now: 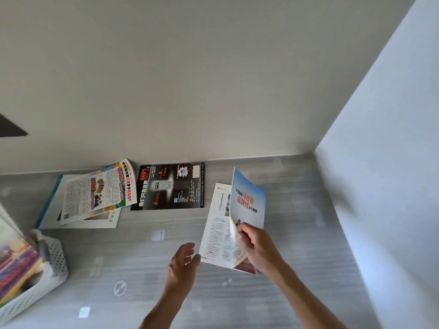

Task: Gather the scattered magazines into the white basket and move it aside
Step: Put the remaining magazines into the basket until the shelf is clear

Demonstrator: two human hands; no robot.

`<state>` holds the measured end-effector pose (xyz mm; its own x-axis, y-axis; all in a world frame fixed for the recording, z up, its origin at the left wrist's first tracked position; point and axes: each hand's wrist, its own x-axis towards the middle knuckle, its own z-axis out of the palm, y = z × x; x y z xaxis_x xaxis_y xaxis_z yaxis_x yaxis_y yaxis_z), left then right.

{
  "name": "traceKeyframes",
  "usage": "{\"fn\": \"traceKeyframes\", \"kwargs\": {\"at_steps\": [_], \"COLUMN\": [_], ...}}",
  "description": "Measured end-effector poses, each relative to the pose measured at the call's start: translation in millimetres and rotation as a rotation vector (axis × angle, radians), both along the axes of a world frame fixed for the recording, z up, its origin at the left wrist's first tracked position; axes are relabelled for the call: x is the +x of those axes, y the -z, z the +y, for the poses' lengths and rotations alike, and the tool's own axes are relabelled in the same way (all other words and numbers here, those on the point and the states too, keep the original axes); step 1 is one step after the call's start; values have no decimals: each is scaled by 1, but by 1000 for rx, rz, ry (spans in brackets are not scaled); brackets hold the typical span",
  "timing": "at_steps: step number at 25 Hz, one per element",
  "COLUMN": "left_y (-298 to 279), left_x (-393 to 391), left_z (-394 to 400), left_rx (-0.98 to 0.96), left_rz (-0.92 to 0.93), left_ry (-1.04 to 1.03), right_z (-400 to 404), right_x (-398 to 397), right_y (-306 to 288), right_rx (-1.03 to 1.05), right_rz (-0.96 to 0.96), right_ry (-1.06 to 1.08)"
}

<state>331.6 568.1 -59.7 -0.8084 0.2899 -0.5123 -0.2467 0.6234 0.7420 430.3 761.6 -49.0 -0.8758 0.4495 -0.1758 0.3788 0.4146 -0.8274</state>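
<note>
The right hand point(257, 248) pinches the near edge of a blue-covered magazine point(248, 200), its fingers point(242, 230) curled closed on the cover, which stands lifted and bent away from the white inner pages point(219, 231) below. The left hand point(181, 267) is just left of that magazine, fingers spread open and loosely extended, fingertips touching or almost touching the near left corner of the pages; I cannot tell which. It holds nothing. Farther back on the grey counter point(297, 233), against the wall, lies a black magazine point(169, 186), and to its left a colourful magazine point(99, 192) rests on top of a white one with a blue spine point(51, 210). The white basket point(53, 264) sits at the near left edge, already holding several magazines.
</note>
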Motion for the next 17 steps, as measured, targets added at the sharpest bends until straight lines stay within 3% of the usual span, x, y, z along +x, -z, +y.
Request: {"fn": "traceKeyframes", "kwargs": {"at_steps": [3, 5, 6, 8, 11, 13, 15, 17], "left_y": [-9, -15, -17, -21, -26, -23, -18, -19], "left_x": [-10, -12, -11, -3, 1, 0, 4, 6], "left_z": [-7, -26, -35, -41, -38, -50, -75, -93], "left_rx": [87, 192, 216, 228, 191, 214, 206, 135], "left_rz": [-306, -541, -619, -648, -482, -370, -210, 39], "left_ry": [-277, -333, -294, -235, -285, -397, -448, -213], "right_z": [-21, -22, -24, -30, -48, -62, -74, -82], "right_x": [9, 25, 32, 38, 12, -4, 1, 16], "right_y": [-24, -32, -33, -32, -47, -43, -16, 12], "right_rx": [-805, -1093, -1120, -924, -648, -527, -334, -298], "right_rz": [297, 318, 303, 259, 219, 16, -216, -349], "right_ry": [114, 253, 335, 379, 111, -10, 239, 581]}}
